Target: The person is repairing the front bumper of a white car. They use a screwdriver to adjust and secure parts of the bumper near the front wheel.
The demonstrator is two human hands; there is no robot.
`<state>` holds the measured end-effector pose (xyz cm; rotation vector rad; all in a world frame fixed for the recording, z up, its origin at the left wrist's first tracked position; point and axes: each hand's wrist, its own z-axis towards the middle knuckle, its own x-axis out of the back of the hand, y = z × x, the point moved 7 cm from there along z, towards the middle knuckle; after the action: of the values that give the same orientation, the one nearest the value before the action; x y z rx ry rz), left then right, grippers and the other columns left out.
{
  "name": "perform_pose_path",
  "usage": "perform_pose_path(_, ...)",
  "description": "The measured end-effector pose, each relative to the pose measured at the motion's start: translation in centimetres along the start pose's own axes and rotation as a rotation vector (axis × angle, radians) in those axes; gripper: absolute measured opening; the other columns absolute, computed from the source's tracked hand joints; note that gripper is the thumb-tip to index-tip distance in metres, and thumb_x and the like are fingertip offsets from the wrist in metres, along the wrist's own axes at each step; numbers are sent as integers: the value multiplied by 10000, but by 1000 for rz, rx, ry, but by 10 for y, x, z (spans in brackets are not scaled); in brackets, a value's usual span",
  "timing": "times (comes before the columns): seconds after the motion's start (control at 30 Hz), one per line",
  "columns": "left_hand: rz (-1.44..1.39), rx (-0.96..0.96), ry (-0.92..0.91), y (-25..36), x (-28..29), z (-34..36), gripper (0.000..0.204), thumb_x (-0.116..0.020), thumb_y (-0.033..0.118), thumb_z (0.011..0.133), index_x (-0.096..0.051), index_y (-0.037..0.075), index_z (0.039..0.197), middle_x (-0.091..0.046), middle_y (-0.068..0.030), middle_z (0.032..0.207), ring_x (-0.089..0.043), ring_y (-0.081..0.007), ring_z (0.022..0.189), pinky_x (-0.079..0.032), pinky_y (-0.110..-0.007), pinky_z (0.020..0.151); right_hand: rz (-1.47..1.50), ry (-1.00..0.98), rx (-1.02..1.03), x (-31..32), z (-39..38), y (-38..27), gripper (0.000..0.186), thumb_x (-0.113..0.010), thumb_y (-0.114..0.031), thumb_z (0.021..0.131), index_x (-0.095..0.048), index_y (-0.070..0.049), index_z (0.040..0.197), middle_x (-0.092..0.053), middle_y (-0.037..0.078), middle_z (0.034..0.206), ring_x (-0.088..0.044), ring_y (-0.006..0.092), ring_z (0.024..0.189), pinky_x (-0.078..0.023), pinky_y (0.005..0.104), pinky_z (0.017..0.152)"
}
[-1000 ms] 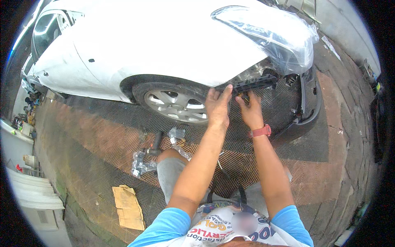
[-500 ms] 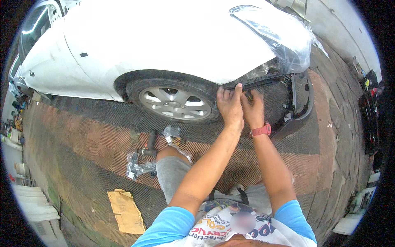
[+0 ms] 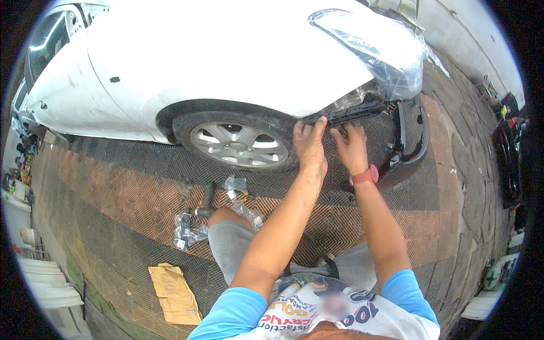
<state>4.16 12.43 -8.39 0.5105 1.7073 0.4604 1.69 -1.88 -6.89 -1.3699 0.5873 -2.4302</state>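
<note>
A white car front fender [image 3: 238,56] arches over a tire with a silver rim [image 3: 239,146]. Below the plastic-wrapped headlight [image 3: 379,51] runs a black plastic bracket [image 3: 362,111] in an opening at the fender's edge. My left hand [image 3: 310,146] grips the bracket's left end beside the tire, its thumb up on the dark plastic. My right hand [image 3: 352,150], with a red watch at the wrist, is just right of it, fingers curled at the bracket's lower edge; what they hold is hidden. A detached black bumper [image 3: 416,150] stands to the right.
On the patterned floor mat [image 3: 107,187] by my left leg lie a black cordless tool [image 3: 207,195] and clear bags of parts [image 3: 184,232]. A brown paper sheet [image 3: 173,292] lies nearer. Black panels [image 3: 507,164] stand at the far right, and clutter lines the left wall.
My right hand has shifted slightly right, away from my left hand, and a yellow item earlier showing at its fingers is out of sight. My left hand stays at the bracket.
</note>
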Motion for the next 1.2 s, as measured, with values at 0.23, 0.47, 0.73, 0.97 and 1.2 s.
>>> perform_pose_path(0.23,6,-36,-12,-5,-4,-5,994,-806,99,841,-114,-128,1518,-433,-259,1412,-469,-299,1317,-382,-406,1156,-113,100,-10,18,-9,-24,360,-705,-329,912,-674,-10,1077,-638,190,1125,-551,423,1099,-420,573,938)
perform_pose_path(0.47,34,-45,-60,-5,-2,2,913,-796,97,839,-197,-89,1503,-510,-184,1361,-505,-252,1277,-394,-395,1115,118,-31,216,-5,21,14,305,-703,-263,903,-700,-38,1109,-675,198,1157,-548,439,1141,-420,532,978)
perform_pose_path(0.73,30,6,-18,-1,-8,0,778,-790,105,865,-275,-47,1429,-511,-178,1333,-539,-245,1179,-430,-377,1023,-159,146,106,-10,-8,4,352,-683,-243,919,-643,-11,1181,-648,221,1186,-567,453,1122,-430,522,990)
perform_pose_path(0.97,153,14,75,0,-16,-15,928,-834,262,860,-206,-66,1459,-496,-142,1172,-542,-199,1025,-491,-381,890,89,102,55,-1,-11,-14,364,-694,-205,905,-610,-20,1206,-631,226,1115,-579,431,1045,-467,507,898)
perform_pose_path(1.2,249,4,11,2,-16,-1,838,-808,288,872,-260,-57,1404,-484,-171,1205,-510,-240,1145,-414,-439,1084,224,-155,124,-14,22,19,451,-712,-330,915,-628,46,1150,-635,271,1120,-576,452,1076,-464,522,936)
